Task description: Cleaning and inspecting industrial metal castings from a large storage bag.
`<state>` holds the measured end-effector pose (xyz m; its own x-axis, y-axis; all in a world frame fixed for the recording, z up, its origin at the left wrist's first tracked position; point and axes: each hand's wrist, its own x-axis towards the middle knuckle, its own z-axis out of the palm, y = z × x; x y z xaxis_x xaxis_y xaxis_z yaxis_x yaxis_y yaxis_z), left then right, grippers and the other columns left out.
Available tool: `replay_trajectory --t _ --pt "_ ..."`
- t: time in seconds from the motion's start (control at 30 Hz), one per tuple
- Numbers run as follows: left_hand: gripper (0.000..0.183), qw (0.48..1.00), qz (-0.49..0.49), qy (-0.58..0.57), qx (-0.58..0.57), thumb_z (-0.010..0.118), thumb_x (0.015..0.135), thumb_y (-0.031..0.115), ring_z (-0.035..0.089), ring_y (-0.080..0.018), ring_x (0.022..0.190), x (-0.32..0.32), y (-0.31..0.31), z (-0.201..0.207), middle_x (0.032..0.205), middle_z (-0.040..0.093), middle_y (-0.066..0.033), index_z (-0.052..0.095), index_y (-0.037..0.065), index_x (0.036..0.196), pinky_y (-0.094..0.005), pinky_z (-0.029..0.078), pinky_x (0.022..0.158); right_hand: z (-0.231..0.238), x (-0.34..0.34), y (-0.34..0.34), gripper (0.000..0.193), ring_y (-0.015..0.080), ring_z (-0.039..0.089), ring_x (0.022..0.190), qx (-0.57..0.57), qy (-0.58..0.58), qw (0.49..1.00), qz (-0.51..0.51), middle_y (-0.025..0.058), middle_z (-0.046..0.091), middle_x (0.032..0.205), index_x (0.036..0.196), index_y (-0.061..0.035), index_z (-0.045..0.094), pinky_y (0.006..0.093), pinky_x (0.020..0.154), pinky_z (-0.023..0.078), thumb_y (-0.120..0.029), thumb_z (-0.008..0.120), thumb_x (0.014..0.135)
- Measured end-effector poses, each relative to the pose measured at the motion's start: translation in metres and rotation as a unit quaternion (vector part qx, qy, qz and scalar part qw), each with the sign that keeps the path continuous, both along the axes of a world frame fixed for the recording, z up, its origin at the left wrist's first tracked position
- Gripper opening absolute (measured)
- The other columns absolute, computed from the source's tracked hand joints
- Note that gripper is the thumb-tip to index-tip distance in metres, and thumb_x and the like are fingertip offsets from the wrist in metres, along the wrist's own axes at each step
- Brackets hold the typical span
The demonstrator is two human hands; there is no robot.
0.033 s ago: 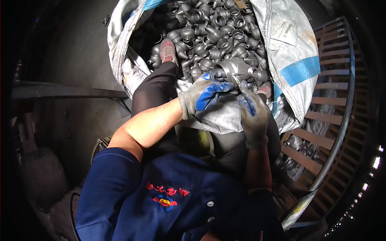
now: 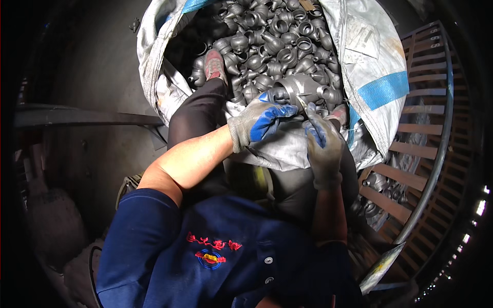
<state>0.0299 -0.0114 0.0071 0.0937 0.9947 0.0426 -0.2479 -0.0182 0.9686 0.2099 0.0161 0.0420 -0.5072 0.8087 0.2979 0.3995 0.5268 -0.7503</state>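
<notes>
A large grey metal casting [image 2: 300, 86] with a round body and a short open neck lies above my hands. Grey with blue patches, the glove on my left hand [image 2: 263, 119] closes at the casting's near left end, the thumb pointing right. My right hand [image 2: 323, 136], gloved alike, is closed with its fingertips at the casting's near side. From those fingertips a thin, pale, pointed tool [image 2: 302, 103] reaches to the casting; its exact kind is too small to tell. Part of the casting's lower side is hidden by my left hand.
A big white woven bag [image 2: 375, 56] with blue bands stands open, full of similar grey castings [image 2: 272, 43]. My shoe [image 2: 214, 65] rests among them. A slatted metal crate [image 2: 421, 128] on the right holds more castings. A dark metal bar [image 2: 87, 118] runs across the left.
</notes>
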Motion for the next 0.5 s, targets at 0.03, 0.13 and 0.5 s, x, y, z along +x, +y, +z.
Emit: replay_trajectory --t 0.03,0.13,0.5 --pt "0.016 0.981 0.027 0.133 0.138 0.055 0.087 0.006 0.05 0.0024 0.049 0.0 0.001 -0.007 0.083 0.065 -0.0055 0.058 0.0 0.101 -0.01 0.035 0.037 -0.002 0.0 0.0 0.033 0.0315 0.06 0.081 -0.001 0.0 1.0 -0.001 0.0149 0.061 0.094 0.108 -0.0028 0.058 0.036 0.073 0.048 0.0 0.058 0.075" --pt "0.017 0.968 0.012 0.19 0.164 0.054 0.087 0.005 0.056 -0.0009 0.058 -0.003 -0.001 -0.01 0.087 0.064 -0.0064 0.057 0.0 0.103 -0.01 0.038 0.04 -0.004 0.0 -0.002 0.037 0.0314 0.06 0.08 0.028 -0.031 0.999 -0.017 0.0143 0.061 0.093 0.111 -0.0048 0.057 0.0356 0.071 0.049 0.002 0.059 0.074" --pt "0.035 0.901 -0.012 0.385 0.2 0.048 0.079 0.01 0.05 -0.0296 0.112 -0.011 -0.007 0.005 0.115 0.058 -0.0128 0.059 0.008 0.112 -0.0373 0.032 0.1 0.002 -0.003 -0.003 0.03 0.032 0.061 0.085 0.017 -0.161 0.987 -0.022 0.0165 0.062 0.093 0.104 -0.0041 0.06 0.0359 0.075 0.049 -0.002 0.061 0.074"
